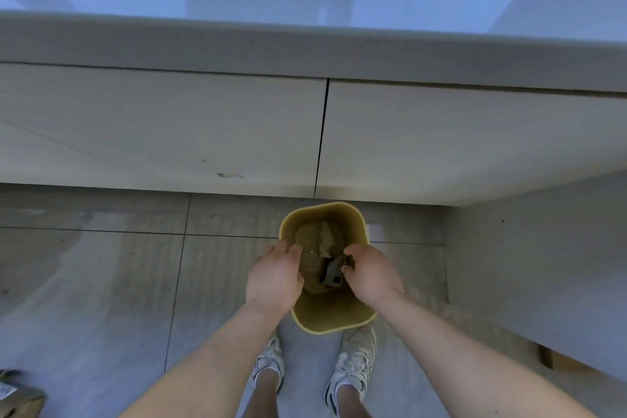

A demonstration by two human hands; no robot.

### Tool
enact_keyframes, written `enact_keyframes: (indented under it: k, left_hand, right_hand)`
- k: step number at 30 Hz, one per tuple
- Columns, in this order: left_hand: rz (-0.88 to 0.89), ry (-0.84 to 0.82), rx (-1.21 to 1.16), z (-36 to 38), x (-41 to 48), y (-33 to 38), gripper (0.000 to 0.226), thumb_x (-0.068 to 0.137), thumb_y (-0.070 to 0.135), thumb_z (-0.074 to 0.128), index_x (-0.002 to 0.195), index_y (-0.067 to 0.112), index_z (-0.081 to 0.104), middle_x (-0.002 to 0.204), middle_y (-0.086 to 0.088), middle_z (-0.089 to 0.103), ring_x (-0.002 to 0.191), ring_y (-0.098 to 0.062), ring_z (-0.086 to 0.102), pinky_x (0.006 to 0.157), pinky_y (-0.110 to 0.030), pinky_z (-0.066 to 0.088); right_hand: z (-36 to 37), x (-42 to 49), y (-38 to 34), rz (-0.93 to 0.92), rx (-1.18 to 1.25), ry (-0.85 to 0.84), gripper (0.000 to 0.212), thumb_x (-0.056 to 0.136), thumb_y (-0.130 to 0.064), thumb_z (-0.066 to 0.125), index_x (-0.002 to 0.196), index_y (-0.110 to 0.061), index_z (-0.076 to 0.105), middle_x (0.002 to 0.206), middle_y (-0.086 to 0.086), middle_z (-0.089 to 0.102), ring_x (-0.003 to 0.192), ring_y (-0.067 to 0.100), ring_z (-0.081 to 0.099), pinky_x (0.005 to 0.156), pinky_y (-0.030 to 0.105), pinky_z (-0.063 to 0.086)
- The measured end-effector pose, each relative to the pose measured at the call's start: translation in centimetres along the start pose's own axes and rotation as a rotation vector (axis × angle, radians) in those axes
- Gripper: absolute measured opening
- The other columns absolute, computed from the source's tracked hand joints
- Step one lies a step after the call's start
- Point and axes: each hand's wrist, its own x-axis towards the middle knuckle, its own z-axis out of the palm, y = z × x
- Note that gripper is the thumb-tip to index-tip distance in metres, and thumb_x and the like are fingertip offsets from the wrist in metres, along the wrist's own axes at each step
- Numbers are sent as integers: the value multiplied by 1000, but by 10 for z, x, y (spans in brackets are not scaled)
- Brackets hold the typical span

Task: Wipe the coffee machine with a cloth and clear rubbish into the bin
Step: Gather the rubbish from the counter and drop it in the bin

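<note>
Grip slack on both sides: left hand [274,276] rests relaxed at the rim of the bin [332,314], right hand [371,276] hangs half-curled over it, holding nothing visible. Bin stands on the floor [101,282]; the crumpled paper [320,237] inside looks light and soft, likely easy to pinch anywhere

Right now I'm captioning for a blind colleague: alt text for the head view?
From above, a person's left hand and right hand reach over a yellow bin that contains crumpled paper and a dark item. It stands on floor tiles before pale cabinet doors.
</note>
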Motion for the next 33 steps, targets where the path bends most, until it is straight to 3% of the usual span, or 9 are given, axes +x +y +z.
enact_keyframes:
  k: [10, 14, 18, 21, 28, 33]
  left_hand:
    - [39, 81, 102, -46, -18, 9, 47, 87, 29, 57, 132, 22, 46, 120, -5, 57, 101, -25, 60, 79, -38, 52]
    - [48, 120, 113, -71, -33, 15, 46, 87, 34, 56, 131, 22, 46, 118, -4, 60, 102, -24, 60, 85, -39, 52]
    - [55, 163, 119, -103, -55, 19, 41, 87, 36, 54, 125, 21, 50, 117, -4, 59, 104, -25, 59, 87, -41, 50]
    - [31, 219, 102, -133, -78, 23, 44, 89, 42, 53, 129, 24, 48, 122, -3, 58, 111, -23, 58, 90, -41, 49]
    - [-61, 309, 130, -216, -146, 27, 61, 91, 48, 46, 145, 23, 32, 146, -8, 44, 135, -27, 41, 108, -48, 38]
    - [-177, 417, 142, -267, -185, 24, 63, 91, 49, 43, 147, 24, 30, 147, -7, 43, 136, -25, 39, 109, -46, 36]
  right_hand:
    - [-48, -21, -34, -128, -67, 91, 24, 97, -35, 49, 120, -33, 57, 108, -6, 62, 90, 17, 60, 73, 33, 59]
    - [-69, -39, -47, -184, -90, 134, 21, 95, -34, 50, 115, -33, 57, 104, -5, 62, 84, 16, 59, 68, 31, 57]
    - [-98, -63, -60, -227, -99, 190, 28, 91, -35, 55, 120, -34, 56, 112, -6, 64, 97, 18, 61, 72, 30, 56]
    - [-125, -89, -70, -271, -123, 241, 35, 90, -40, 57, 124, -34, 56, 118, -7, 63, 105, 18, 59, 78, 32, 57]
    - [-199, -160, -105, -404, -181, 312, 37, 90, -53, 57, 122, -35, 56, 110, -8, 62, 101, 15, 58, 81, 31, 54]
    - [-248, -189, -138, -488, -248, 388, 42, 90, -55, 52, 126, -31, 54, 115, -4, 62, 105, 21, 56, 83, 36, 52]
